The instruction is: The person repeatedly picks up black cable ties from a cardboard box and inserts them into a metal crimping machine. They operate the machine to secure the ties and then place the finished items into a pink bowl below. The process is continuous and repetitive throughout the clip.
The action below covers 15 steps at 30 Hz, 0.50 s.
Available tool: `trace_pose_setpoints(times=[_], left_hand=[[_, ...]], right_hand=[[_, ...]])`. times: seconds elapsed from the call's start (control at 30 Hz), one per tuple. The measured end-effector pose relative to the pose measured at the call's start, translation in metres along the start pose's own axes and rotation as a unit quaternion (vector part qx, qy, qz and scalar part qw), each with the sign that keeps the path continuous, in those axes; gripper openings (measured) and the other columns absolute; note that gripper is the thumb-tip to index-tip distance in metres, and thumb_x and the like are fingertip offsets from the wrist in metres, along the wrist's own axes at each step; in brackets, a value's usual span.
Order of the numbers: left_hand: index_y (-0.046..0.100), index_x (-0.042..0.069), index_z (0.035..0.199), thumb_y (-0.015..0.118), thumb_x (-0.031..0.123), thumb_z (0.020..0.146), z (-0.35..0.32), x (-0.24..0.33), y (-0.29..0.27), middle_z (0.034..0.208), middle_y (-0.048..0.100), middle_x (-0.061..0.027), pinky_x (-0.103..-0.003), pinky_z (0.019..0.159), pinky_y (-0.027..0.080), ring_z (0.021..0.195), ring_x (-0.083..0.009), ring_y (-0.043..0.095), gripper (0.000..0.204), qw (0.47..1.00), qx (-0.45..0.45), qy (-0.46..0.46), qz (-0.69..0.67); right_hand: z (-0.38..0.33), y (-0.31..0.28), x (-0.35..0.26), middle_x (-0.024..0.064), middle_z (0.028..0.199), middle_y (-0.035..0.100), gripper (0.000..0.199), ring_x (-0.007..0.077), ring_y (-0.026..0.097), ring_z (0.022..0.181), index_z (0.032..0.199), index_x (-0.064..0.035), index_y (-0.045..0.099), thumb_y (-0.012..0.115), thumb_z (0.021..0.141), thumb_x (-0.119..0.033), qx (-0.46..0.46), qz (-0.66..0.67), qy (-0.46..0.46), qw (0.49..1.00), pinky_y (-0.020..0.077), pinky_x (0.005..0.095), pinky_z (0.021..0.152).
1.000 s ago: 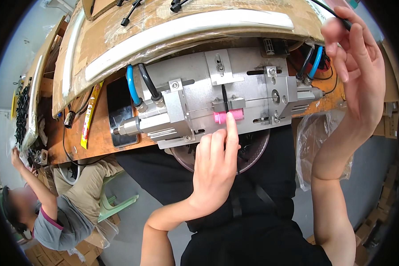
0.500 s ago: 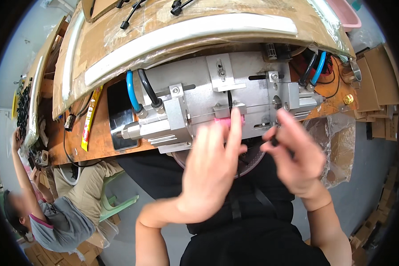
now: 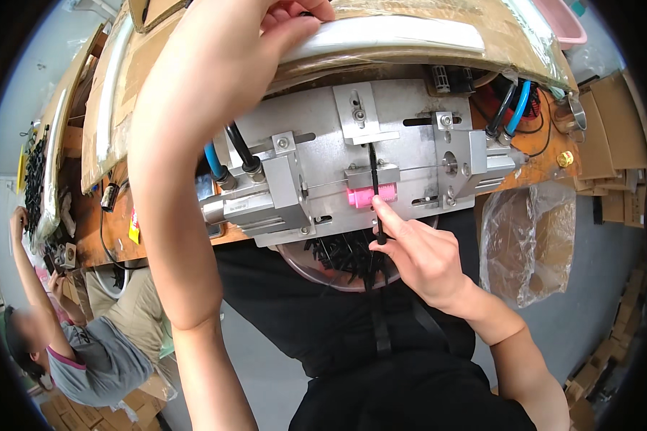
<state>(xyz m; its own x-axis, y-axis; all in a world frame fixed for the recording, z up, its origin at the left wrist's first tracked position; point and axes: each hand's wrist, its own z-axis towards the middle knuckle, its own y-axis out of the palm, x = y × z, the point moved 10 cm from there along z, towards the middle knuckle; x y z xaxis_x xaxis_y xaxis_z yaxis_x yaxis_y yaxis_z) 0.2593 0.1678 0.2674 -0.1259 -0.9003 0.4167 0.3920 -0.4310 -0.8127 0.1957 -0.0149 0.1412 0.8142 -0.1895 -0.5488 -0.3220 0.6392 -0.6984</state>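
A slim black rod [image 3: 373, 165] with a thicker lower end lies over the metal fixture [image 3: 417, 154] and across its pink block [image 3: 387, 193]. My right hand [image 3: 428, 260] has thumb and index finger closed on the rod's lower part. Over the cardboard-topped ledge, my left hand [image 3: 259, 43] is closed, with a bit of a small black part [image 3: 306, 14] showing at its fingertips; most of that part is hidden. Below the fixture's front edge, a clear pinkish bowl [image 3: 292, 263] holds many black pieces [image 3: 338, 257].
Metal cylinder blocks flank the fixture, left [image 3: 269, 205] and right [image 3: 474, 161], with blue and black hoses [image 3: 517, 111]. A plastic bag [image 3: 528, 244] hangs at the right. Cardboard boxes [image 3: 615, 133] stand beyond it. Another person [image 3: 108, 359] sits at the far left.
My left hand has moved from before the fixture up to the ledge. My right hand has come left to the fixture, where the black rod now lies over the pink block.
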Motion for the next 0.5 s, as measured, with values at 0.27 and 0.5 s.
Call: trace_pose_setpoints(times=[0.27, 0.5], left_hand=[[0.050, -0.007, 0.136, 0.075, -0.006, 0.065, -0.146, 0.080, 0.068, 0.100, 0.059, -0.0138, -0.037, 0.075, 0.047, 0.083, -0.0260, 0.055, 0.075, 0.994, 0.053, -0.051, 0.081], [0.047, -0.010, 0.135, 0.060, -0.004, 0.071, -0.154, 0.081, 0.116, 0.093, 0.051, -0.0085, -0.028, 0.071, 0.046, 0.079, -0.0191, 0.051, 0.066, 0.990, -0.012, -0.051, 0.130]], right_hand=[[0.008, -0.054, 0.010, 0.0121, 0.092, 0.071, 0.059, 0.0178, 0.062, 0.062, 0.124, 0.0030, 0.061, 0.082, 0.072, -0.011, 0.033, 0.030, 0.103, 0.994, 0.0500, 0.0276, 0.055], [0.006, -0.072, 0.021, 0.0108, 0.092, 0.072, 0.047, 0.0058, 0.048, 0.052, 0.122, 0.0025, 0.062, 0.078, 0.079, -0.008, 0.112, 0.103, 0.113, 0.982, 0.0374, 0.0195, 0.046]])
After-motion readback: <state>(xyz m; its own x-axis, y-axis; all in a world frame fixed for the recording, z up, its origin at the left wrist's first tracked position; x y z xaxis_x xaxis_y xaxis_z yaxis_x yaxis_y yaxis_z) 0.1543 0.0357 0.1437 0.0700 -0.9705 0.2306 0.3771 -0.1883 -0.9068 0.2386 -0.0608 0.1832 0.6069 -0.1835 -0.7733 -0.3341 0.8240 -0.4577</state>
